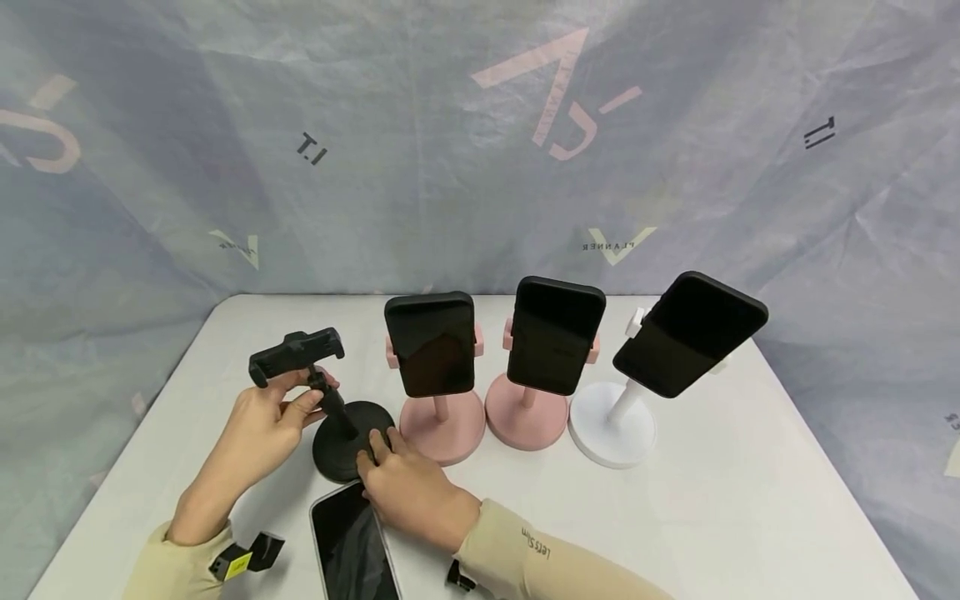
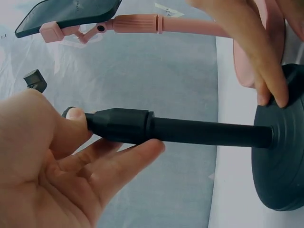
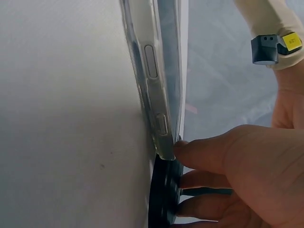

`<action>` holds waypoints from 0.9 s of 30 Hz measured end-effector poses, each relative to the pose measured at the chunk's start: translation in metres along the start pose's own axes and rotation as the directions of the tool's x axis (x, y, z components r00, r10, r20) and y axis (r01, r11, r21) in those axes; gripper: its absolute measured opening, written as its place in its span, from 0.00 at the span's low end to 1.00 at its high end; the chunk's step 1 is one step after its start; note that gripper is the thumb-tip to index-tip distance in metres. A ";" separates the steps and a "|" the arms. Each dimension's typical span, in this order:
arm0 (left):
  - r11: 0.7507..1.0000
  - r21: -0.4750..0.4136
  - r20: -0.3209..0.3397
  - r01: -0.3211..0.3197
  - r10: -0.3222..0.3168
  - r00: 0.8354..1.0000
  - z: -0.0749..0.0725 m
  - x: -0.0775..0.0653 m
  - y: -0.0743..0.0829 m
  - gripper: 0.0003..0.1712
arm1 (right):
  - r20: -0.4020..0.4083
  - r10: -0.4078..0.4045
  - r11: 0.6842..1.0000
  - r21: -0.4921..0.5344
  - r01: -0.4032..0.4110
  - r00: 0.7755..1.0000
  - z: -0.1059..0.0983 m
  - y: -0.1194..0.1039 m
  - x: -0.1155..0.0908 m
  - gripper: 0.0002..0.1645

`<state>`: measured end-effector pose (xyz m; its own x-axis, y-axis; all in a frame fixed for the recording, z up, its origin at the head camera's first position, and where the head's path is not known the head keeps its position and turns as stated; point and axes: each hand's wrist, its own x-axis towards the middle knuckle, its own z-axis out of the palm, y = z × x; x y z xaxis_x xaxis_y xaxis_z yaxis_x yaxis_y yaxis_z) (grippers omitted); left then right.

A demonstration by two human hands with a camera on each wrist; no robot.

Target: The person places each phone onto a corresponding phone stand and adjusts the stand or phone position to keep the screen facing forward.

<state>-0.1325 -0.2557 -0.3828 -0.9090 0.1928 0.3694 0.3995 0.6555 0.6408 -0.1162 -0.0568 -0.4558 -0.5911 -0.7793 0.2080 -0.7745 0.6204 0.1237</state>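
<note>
A black phone stand (image 1: 347, 421) with an unoccupied clamp (image 1: 296, 354) stands at the table's left side. My left hand (image 1: 258, 429) pinches it just under the clamp; in the left wrist view the thumb lies on the joint and other fingers extend along the stem (image 2: 209, 133). My right hand (image 1: 412, 483) rests its extended fingers on the round base (image 2: 280, 161), thumb near the rim. Close in front of the base lies a phone (image 1: 352, 542) in a clear case, screen up, its far end beside my right thumb (image 3: 194, 154).
Two pink stands (image 1: 442, 429) (image 1: 525, 412) to the right each hold a dark phone upright. Farther right a white stand (image 1: 611, 425) holds a tilted phone (image 1: 690, 333). All stand on a white table (image 1: 750, 500) before a grey printed cloth (image 1: 420, 167).
</note>
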 end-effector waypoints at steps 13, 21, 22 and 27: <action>0.965 0.180 0.132 0.190 -0.215 0.968 0.007 -0.025 -0.009 0.18 | -0.013 -0.094 0.994 0.055 0.094 0.995 -0.011 -0.008 -0.029 0.29; 0.881 0.335 0.413 0.334 -0.456 0.789 0.031 -0.054 -0.014 0.21 | 0.090 -0.127 0.984 0.136 0.114 0.988 -0.019 -0.015 -0.052 0.51; 0.876 0.337 0.413 0.344 -0.466 0.783 0.033 -0.056 -0.013 0.22 | 0.098 -0.129 0.986 0.122 0.117 0.987 -0.019 -0.017 -0.052 0.53; 0.865 0.340 0.376 0.368 -0.484 0.790 0.038 -0.062 -0.009 0.21 | 0.185 -0.112 0.990 0.102 0.095 0.976 -0.019 -0.030 -0.048 0.51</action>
<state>-0.0839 -0.2453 -0.4370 -0.9563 0.1094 -0.2711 -0.0294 0.8866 0.4617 -0.0604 -0.0364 -0.4512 -0.5318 -0.8468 0.0095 -0.8459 0.5316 0.0429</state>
